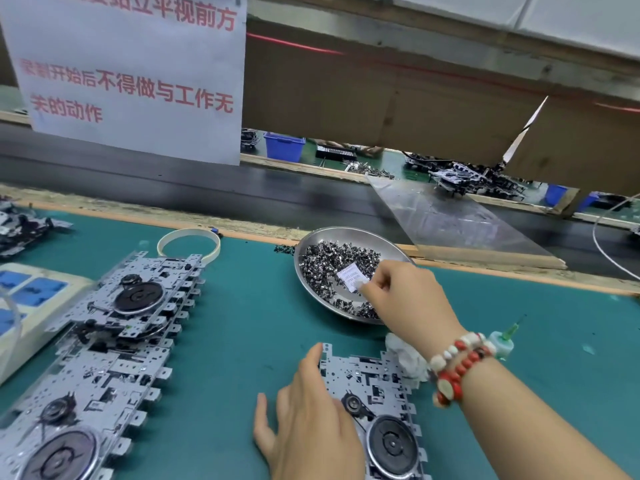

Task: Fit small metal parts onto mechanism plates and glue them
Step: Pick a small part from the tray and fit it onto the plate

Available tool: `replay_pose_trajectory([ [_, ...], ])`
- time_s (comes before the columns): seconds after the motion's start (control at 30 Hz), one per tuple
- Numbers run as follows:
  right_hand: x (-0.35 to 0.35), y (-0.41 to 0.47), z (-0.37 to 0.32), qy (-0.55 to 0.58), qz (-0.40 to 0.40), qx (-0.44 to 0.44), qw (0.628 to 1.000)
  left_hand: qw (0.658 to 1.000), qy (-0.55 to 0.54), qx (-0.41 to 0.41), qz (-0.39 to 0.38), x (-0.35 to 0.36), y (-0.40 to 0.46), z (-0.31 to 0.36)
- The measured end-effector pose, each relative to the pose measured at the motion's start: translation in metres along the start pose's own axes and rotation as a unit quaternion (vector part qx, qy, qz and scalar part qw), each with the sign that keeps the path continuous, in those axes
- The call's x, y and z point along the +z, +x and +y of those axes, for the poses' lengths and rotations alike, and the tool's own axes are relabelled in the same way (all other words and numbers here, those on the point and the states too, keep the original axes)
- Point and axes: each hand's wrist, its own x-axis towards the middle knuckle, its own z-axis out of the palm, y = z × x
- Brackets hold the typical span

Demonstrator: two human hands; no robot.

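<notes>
Steel mechanism plate (377,393) at six o'clock, steadied under the flat, open left hand (304,420); right hand (405,296) pinching among small metal parts (329,268) in the dish (349,235) at twelve o'clock, where several could lift together and spill.

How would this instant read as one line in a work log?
right hand: fingers curled, reaching into metal dish of small parts | left hand: open, resting on mechanism plate | glue bottle: untouched

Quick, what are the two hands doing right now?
Left hand: open, fingers resting on the mechanism plate.
Right hand: fingers curled over the dish of small metal parts; what it pinches cannot be told.
</notes>
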Motion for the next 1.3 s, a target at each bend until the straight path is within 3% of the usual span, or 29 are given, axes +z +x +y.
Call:
replay_pose_trajectory([
  [0.17,0.013,0.033,-0.004,-0.053,-0.182,0.013,0.982,1.000,0.006,-0.004,0.002,0.001,-0.004,0.005],
  [0.4,0.018,0.042,-0.003,-0.033,-0.244,0.001,0.969,0.999,0.029,0.010,-0.011,-0.006,-0.007,0.007],
  [0.5,0.018,0.043,-0.001,-0.027,-0.248,0.004,0.968,0.997,0.035,0.047,-0.046,-0.010,-0.008,0.004],
  [0.77,0.023,0.036,-0.001,-0.058,-0.224,0.004,0.973,0.998,0.023,0.054,-0.002,-0.017,-0.003,-0.004],
  [1.0,0.013,0.031,-0.004,-0.065,-0.241,-0.039,0.968,0.992,0.013,0.116,0.043,-0.015,0.015,0.003],
  [1.3,0.012,0.024,0.007,0.008,-0.175,-0.028,0.984,0.972,0.109,0.204,0.032,0.005,0.028,0.006],
])
